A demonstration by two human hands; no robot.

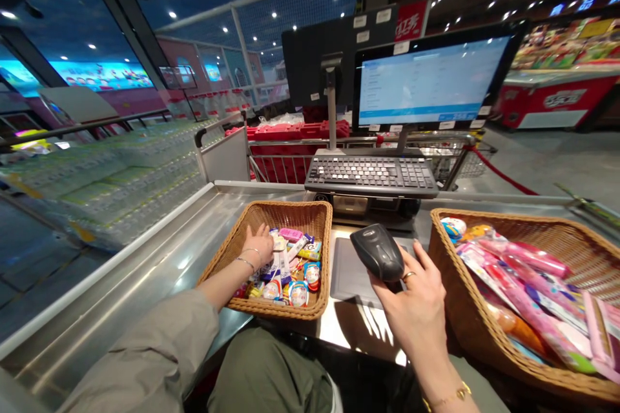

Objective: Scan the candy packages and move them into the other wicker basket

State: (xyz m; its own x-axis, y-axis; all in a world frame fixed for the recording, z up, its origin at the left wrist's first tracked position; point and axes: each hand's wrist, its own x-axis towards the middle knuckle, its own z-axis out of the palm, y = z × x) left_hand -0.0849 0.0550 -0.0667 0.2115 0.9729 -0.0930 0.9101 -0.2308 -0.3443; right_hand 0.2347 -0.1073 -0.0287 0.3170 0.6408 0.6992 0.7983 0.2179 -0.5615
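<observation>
My left hand reaches into the left wicker basket, its fingers spread at the edge of the small packaged sweets; nothing is visibly gripped. A black handheld scanner is in my right hand, held above the counter between the two baskets, with its head pointing up and left. Round blue-and-white packs lie near the front of the left basket. To the right, a larger wicker basket holds long pink packages.
Behind the baskets stand a keyboard and a lit monitor. A grey pad lies on the metal counter. Shopping carts are beyond it, and packs of bottles are stacked at the left.
</observation>
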